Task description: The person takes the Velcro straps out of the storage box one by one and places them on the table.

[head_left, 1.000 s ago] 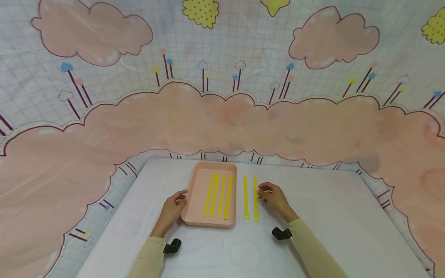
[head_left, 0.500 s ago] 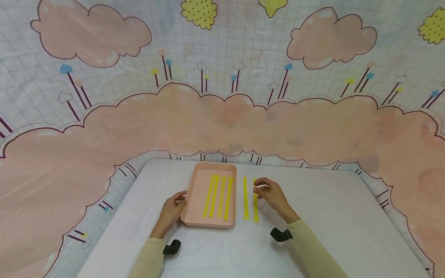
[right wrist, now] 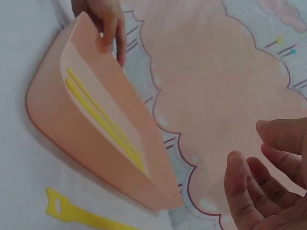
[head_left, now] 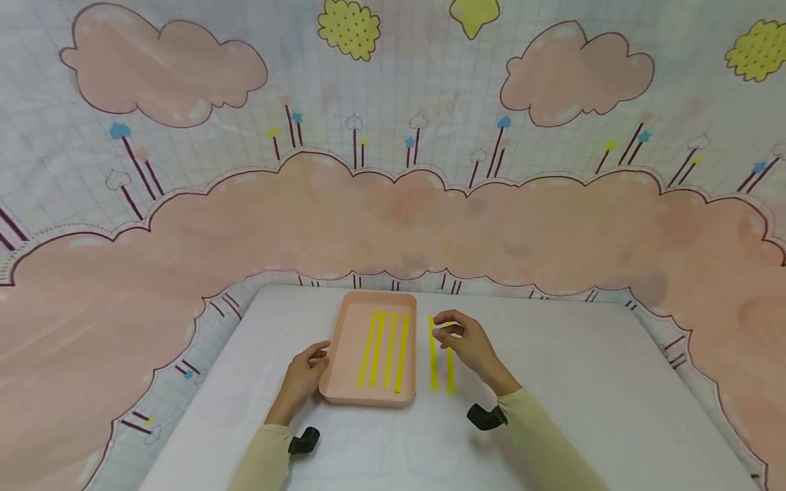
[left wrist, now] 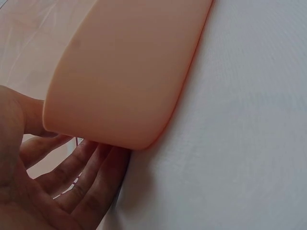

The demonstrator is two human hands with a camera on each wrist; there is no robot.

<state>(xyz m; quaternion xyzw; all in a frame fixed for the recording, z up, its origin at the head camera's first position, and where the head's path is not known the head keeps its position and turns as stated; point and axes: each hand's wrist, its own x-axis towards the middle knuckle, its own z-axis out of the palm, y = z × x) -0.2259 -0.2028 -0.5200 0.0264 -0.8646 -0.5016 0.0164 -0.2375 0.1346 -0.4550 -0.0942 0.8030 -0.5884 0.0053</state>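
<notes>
A pink tray [head_left: 346, 348] lies on the table, holding several yellow slotted cable ties [head_left: 391, 354] side by side. My left hand [head_left: 299, 378] holds its left wall, with the thumb over the rim and the fingers along the outside; in the left wrist view the tray's outer wall [left wrist: 120, 76] hides the thumb tip. Right of the tray are two more ties, a nearer one [head_left: 434, 372] and an outer one [head_left: 451, 378]. Above their far halves hovers my right hand [head_left: 469, 344], its thumb and fingers half bent and apart, with nothing between them.
A white table [head_left: 583, 382] spreads beneath everything. Behind it hangs a cloth [head_left: 393, 225] printed with clouds, meeting the table's back edge. Each wrist wears a small black camera, one on the left [head_left: 305, 440] and one on the right [head_left: 485, 417].
My right hand has moved left, from beside the outer loose tie to over both loose ties. The left hand and the tray have stayed in place.
</notes>
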